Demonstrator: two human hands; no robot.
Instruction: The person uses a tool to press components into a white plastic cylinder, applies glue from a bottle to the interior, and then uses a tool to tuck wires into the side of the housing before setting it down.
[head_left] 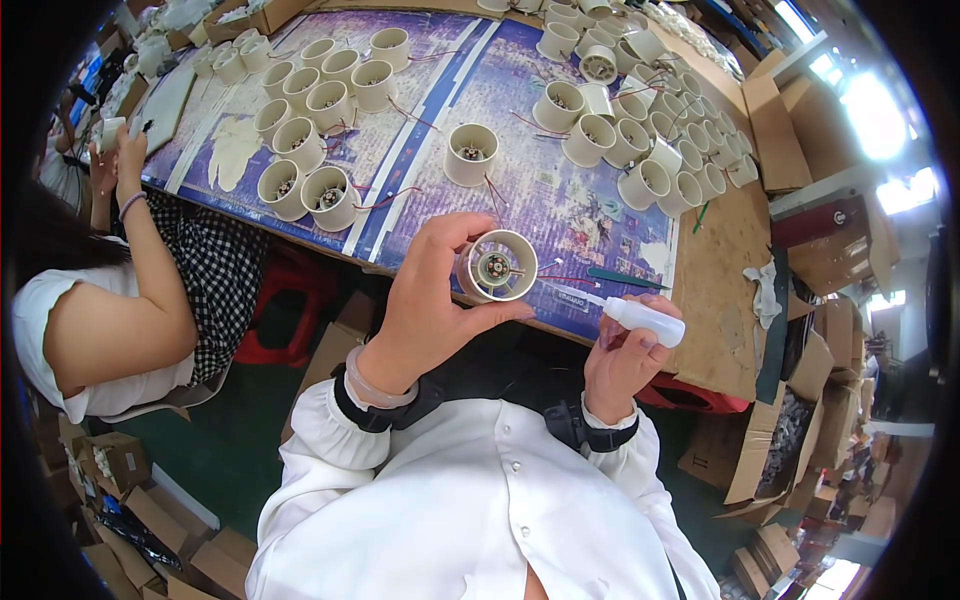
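My left hand [440, 295] grips a cream plastic cup-shaped housing [518, 247] at the table's near edge, its open mouth facing me. Inside it sits a small round motor part [495, 267] with copper coils; thin red and dark wires trail off to the right. In my right hand [618, 365] is a small white squeeze bottle [648, 321] with a fine nozzle. The nozzle tip points left toward the housing's rim; whether it touches cannot be told. Just beyond, another cream housing [470, 170] with a motor part and wires stands on the table.
Several similar housings [640, 100] crowd the far right, and others [325, 100] stand at the far left. A dark green flat tool [627, 278] lies right of the wires. At left a seated co-worker [130, 290] handles a white piece. Cardboard boxes [800, 420] flank the table.
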